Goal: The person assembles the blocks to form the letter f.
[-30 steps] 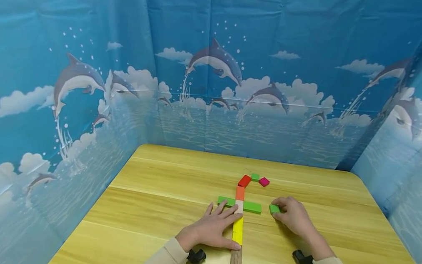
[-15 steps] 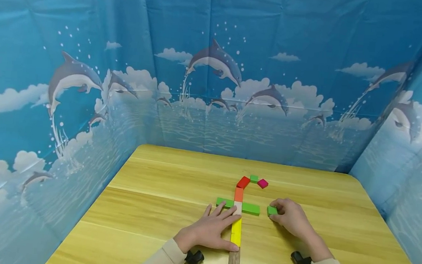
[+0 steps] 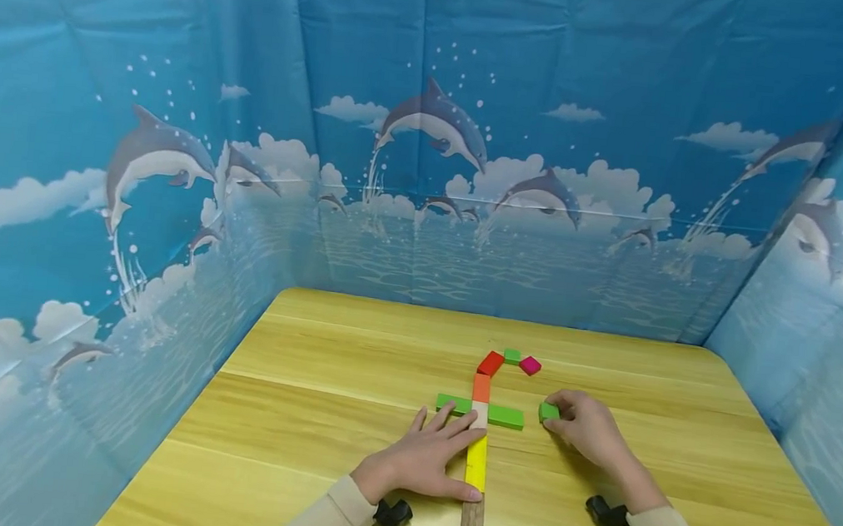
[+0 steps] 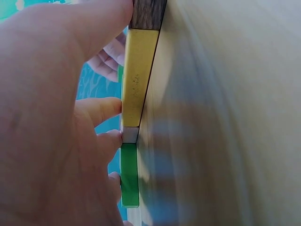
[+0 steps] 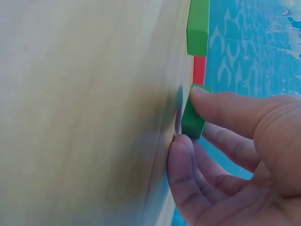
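My left hand (image 3: pixel 423 459) lies with spread fingers over a row of flat blocks. Its thumb touches the row where the yellow block (image 3: pixel 476 467) meets the dark brown block (image 3: pixel 472 525); the other fingertips reach the yellow, the white block (image 3: pixel 479 418) and the left green bar (image 3: pixel 452 401). A second green bar (image 3: pixel 507 417) extends to the right of the white one. Right of that bar, my right hand (image 3: pixel 589 430) pinches a small green block (image 3: pixel 547 411) between thumb and fingers. In the right wrist view this green block (image 5: pixel 193 117) is tilted; I cannot tell whether it touches the table.
Beyond the white block, the row continues with an orange block (image 3: pixel 482 388) and a red block (image 3: pixel 491 363), curving right to a small green piece (image 3: pixel 512 357) and a magenta piece (image 3: pixel 530 365). A dolphin-print curtain (image 3: pixel 424 238) surrounds the wooden table (image 3: pixel 287 418).
The right hand has shifted slightly forward with the small green block, which has turned a little. My left hand stays in place on the row.
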The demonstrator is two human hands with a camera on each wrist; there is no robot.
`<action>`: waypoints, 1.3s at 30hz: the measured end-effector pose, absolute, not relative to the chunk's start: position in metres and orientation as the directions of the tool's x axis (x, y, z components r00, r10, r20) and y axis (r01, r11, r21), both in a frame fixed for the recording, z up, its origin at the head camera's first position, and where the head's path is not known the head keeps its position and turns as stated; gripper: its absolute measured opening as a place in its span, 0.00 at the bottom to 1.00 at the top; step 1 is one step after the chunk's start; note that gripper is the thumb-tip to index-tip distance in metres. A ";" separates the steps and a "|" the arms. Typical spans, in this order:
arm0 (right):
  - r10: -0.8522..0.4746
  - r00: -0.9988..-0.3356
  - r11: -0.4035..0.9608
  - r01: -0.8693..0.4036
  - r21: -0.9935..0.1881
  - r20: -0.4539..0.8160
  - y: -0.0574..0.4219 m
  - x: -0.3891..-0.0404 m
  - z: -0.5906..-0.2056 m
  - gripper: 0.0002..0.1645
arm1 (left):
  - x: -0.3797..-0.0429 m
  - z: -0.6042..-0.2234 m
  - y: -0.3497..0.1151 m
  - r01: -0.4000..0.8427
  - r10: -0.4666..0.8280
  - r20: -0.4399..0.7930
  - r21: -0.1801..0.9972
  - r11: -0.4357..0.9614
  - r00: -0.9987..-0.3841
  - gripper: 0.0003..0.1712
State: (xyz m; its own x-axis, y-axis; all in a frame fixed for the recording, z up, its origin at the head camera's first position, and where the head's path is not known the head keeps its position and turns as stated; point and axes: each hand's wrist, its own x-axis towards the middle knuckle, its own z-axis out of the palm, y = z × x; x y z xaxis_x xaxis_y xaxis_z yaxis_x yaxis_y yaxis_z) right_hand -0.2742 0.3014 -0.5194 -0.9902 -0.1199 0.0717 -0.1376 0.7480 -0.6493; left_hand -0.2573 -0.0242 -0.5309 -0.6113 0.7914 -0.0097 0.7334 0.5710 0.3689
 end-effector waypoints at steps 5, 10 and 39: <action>-0.124 -0.990 0.739 -0.141 -0.658 0.072 0.304 -0.280 -0.518 0.20 | -0.257 -0.531 -0.023 0.734 0.790 -0.011 0.362 0.575 -0.613 0.52; -0.130 -0.988 0.742 -0.150 -0.654 0.079 0.304 -0.282 -0.515 0.20 | -0.256 -0.531 -0.024 0.732 0.792 -0.014 0.371 0.571 -0.611 0.51; -0.142 -0.985 0.791 -0.170 -0.587 0.094 0.299 -0.310 -0.504 0.19 | -0.250 -0.528 -0.030 0.747 0.808 -0.004 0.377 0.547 -0.590 0.54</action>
State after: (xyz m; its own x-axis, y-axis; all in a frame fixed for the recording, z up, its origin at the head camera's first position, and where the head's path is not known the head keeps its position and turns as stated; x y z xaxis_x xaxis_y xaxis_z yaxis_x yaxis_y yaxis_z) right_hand -0.3104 0.2990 -0.5036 -0.9854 -0.1420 0.0942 -0.1701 0.7912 -0.5874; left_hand -0.2502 -0.0295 -0.5279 -0.5897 0.8076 -0.0038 0.7473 0.5474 0.3767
